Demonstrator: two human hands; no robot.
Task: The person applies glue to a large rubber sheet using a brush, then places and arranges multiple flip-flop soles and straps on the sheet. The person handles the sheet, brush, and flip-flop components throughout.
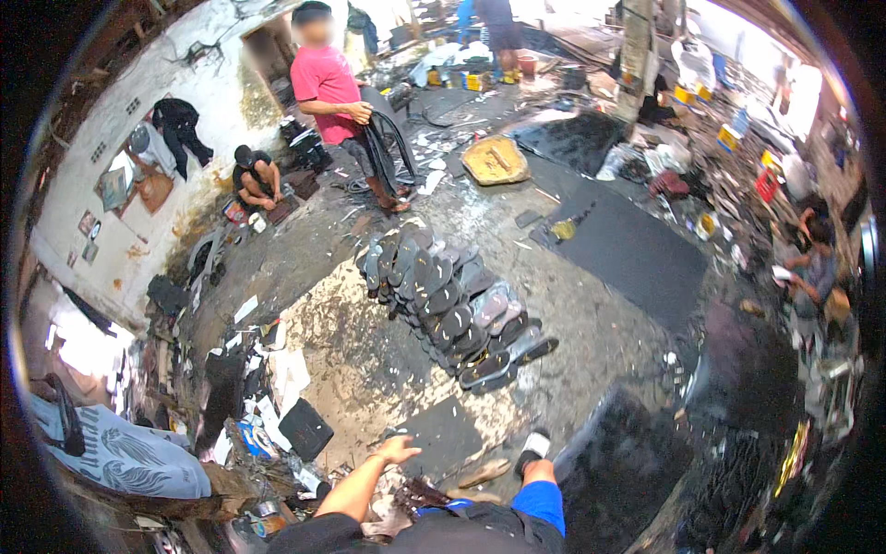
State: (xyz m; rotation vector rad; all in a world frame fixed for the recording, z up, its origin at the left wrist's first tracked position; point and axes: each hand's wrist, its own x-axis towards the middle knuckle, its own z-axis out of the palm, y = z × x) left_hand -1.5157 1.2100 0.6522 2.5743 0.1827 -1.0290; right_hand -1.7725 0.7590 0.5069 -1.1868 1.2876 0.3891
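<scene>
My left hand (399,450) reaches forward over the floor, its fingers stretched out and nothing seen in them. Just beyond it lies a flat dark grey sheet (448,432). My right hand does not show. Farther ahead, piles of dark sandals (443,295) stand in close rows, a few of them grey or lighter in colour. A black square pad (305,429) rests to the left of my hand. At the lower right my own foot in a sandal (533,447) is on the floor.
Large black sheets (614,480) cover the floor at right, with another dark sheet (628,249) farther off. A person in a red shirt (325,88) stands holding black strips; another person (256,180) crouches by the wall. A yellowish wooden block (496,161) sits beyond the sandals.
</scene>
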